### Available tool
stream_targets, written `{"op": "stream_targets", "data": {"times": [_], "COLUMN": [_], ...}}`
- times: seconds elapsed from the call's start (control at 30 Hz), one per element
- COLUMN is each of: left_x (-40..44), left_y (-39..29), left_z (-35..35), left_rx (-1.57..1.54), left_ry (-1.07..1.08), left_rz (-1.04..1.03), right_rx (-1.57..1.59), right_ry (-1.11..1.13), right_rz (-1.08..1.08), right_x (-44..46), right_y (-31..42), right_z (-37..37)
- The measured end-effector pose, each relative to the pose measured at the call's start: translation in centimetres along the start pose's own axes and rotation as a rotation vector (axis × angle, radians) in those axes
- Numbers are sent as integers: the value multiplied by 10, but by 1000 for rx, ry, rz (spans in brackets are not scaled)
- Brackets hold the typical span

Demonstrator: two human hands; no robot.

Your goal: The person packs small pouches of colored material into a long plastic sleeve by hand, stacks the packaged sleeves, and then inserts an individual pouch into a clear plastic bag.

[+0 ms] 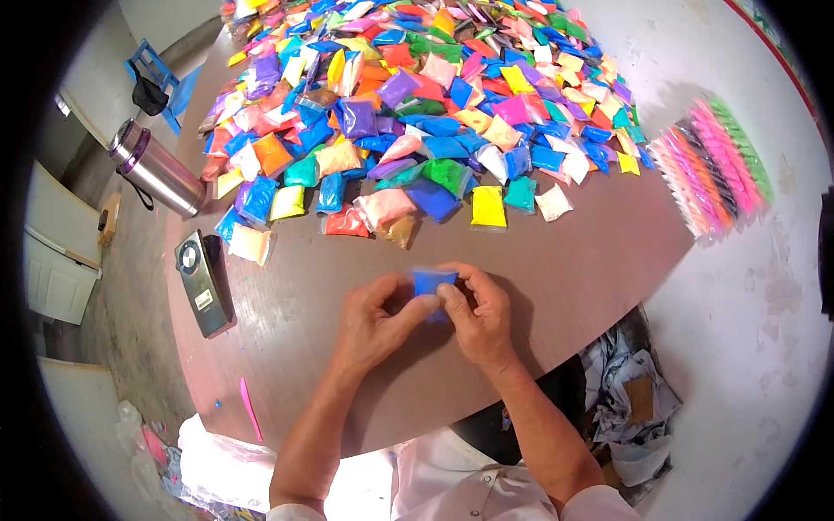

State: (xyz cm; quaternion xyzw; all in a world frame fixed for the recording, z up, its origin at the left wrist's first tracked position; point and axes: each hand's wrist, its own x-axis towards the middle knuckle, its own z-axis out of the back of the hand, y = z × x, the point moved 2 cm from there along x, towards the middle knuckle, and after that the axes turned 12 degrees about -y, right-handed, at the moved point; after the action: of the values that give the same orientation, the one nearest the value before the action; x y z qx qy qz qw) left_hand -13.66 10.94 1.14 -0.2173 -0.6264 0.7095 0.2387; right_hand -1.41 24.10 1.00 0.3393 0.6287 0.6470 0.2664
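Note:
Between my two hands, above the middle of the brown table, is a small blue packet [433, 280]. My left hand [382, 319] pinches its lower left part between thumb and fingers. On the right side, my right hand [475, 314] grips the same packet, with the thumb on its front near my left thumb. Beyond the hands lies a large pile of small colourful packets [358, 117]. Nearest to the hands in that pile are a brown packet [398, 232], a pink one [384, 207] and a yellow one [488, 207].
At the left of the table [287, 339] are a steel bottle [161, 172], a dark phone [202, 285] and a pink stick-like tool [250, 409]. Bundles of bright twisted strips [712, 169] stand at the right by the wall. A blue chair [165, 82] is at the back left.

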Motion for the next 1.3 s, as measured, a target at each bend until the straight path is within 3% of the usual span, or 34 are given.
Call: {"op": "stream_targets", "data": {"times": [0.33,0.43,0.73,1.0,1.1,1.3], "left_x": [3,3,5,5,4,5], "left_y": [12,10,3,9,4,-3], "left_z": [4,7,3,7,7,3], "left_rx": [-213,-259,-224,-157,-182,-108], "left_ry": [-25,-67,-41,-108,-114,0], "left_rz": [9,6,106,-58,55,-29], "right_rx": [38,-117,-194,-275,-262,-284], "right_ry": [39,41,30,43,35,63], "right_rz": [-24,9,91,148,159,194], "right_x": [-2,-1,-4,-2,-3,-2], "right_y": [7,14,2,14,7,8], "right_z": [-6,-7,-5,-12,-11,-6]}}
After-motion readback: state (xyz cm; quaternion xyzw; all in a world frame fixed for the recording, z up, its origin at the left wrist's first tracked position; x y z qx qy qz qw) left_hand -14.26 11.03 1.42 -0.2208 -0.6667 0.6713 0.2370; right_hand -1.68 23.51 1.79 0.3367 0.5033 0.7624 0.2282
